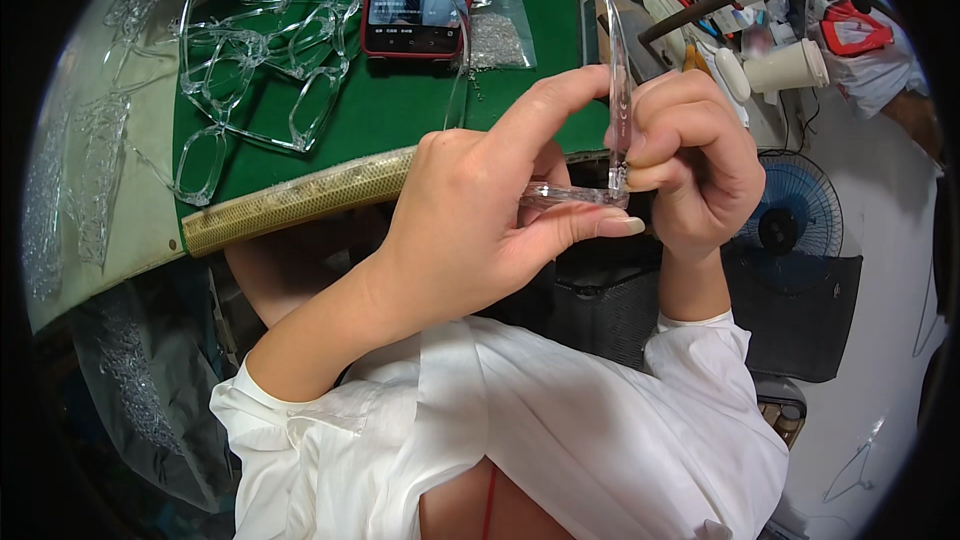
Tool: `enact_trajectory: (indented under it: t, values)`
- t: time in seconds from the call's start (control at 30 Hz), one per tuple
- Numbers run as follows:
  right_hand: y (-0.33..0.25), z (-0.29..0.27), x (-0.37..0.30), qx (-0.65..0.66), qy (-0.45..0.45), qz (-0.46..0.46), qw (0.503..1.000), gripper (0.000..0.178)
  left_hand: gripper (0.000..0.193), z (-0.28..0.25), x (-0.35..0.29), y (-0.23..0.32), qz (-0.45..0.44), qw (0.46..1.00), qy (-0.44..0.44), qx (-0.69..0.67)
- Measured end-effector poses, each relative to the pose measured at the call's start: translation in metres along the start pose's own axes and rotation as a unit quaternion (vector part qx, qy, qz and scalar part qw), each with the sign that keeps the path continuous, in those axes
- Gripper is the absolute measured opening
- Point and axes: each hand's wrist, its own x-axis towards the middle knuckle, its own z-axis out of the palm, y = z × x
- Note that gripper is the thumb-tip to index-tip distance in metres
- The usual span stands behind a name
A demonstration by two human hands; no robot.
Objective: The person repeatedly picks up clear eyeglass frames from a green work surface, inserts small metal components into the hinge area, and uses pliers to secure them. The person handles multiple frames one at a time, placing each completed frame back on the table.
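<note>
In front of me I hold a clear plastic eyeglass frame (619, 110) with its temples pointing up and away. My left hand (465, 205) is closed around the front of the frame, its thumb below and its index finger arched up to the temple. The fingers of my right hand (702, 155) are curled and pinch at the corner where that temple meets the front, beside the hinge. Whether a tiny part sits between those fingertips is too small to tell. My left hand covers most of the frame's front.
Several clear eyeglass frames (265, 60) lie piled on the green mat (375, 105) at left. A phone (415, 0) and a bag of small metal parts (500, 25) stand behind my hands. A gold edge strip (300, 202) borders the bench. Right are a white cup (785, 68) and a blue fan (790, 210).
</note>
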Motion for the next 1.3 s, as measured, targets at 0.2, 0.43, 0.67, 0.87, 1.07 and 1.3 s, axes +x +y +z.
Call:
enact_trajectory:
  t: [0.2, 0.43, 0.67, 0.87, 1.07, 1.3]
  values:
    - [-0.001, 0.001, 0.0, 0.025, 0.008, 0.033, 0.999, 0.015, 0.075, 0.0, 0.0, -0.002, 0.01, 1.0, -0.006, 0.029]
    - [0.004, 0.002, -0.001, 0.053, 0.016, 0.025, 0.998, 0.021, 0.073, -0.001, 0.003, 0.001, -0.026, 0.996, -0.016, -0.082]
    - [0.008, 0.002, -0.002, 0.156, 0.018, 0.084, 0.984, 0.021, 0.072, 0.001, 0.007, 0.001, -0.018, 0.997, -0.003, -0.073]
    - [0.017, -0.001, -0.013, 0.468, -0.003, 0.352, 0.811, 0.032, 0.069, 0.011, 0.018, -0.008, 0.015, 0.997, 0.0, -0.077]
    - [0.011, -0.014, -0.009, 0.318, 0.102, 0.253, 0.908, 0.031, 0.064, 0.031, 0.053, -0.015, 0.022, 0.993, 0.029, -0.114]
    - [0.036, -0.071, 0.004, 0.246, 0.154, 0.234, 0.928, 0.027, 0.025, 0.079, 0.106, -0.044, 0.09, 0.985, 0.067, -0.128]
